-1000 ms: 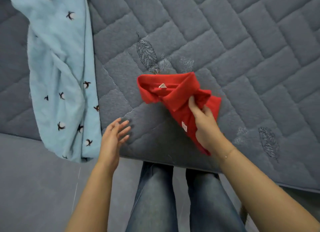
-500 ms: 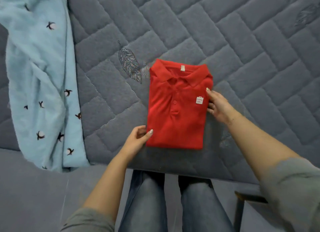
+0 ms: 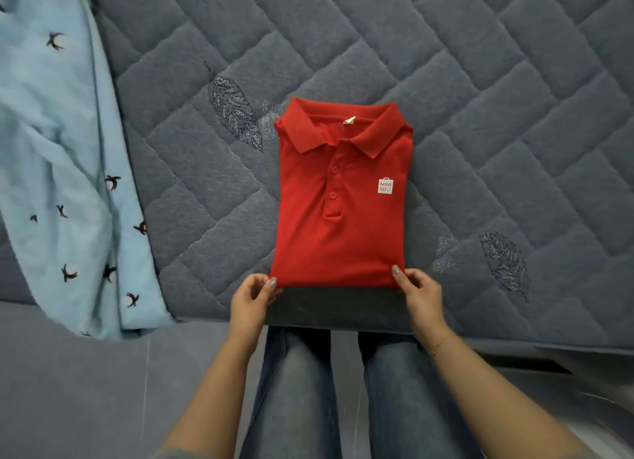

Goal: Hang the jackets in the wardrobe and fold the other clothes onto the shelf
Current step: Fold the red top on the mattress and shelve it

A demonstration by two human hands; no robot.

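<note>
Quilted grey bedding [image 3: 480, 115] fills the view beyond both hands, its near edge lying just under the wrists; on it, directly ahead of the hands and between them, a red polo shirt [image 3: 343, 201] is laid as a neat folded rectangle, collar at the far end, placket buttoned, a small white logo patch on the side nearer the right hand. The left hand [image 3: 250, 304] is pinched on the near left corner of the fold, thumb on top and fingers curled beneath; the right hand [image 3: 418, 297] is pinched likewise on the near right corner; the two hands are held apart by the width of the garment. Well out to the left of the left hand, a pale blue garment [image 3: 61, 167] printed with small dark birds is draped over the bed edge, untouched and not yet folded. The step in hand is judged to be the final squaring or lifting of the folded shirt for the shelf; it is done best if both corners are gripped through all layers, the hem is kept taut and level, and the hands are slid further under before lifting, so that the unsupported collar end is not allowed to droop and the fold is not spilled; neither wardrobe nor shelf is seen in this view.
</note>
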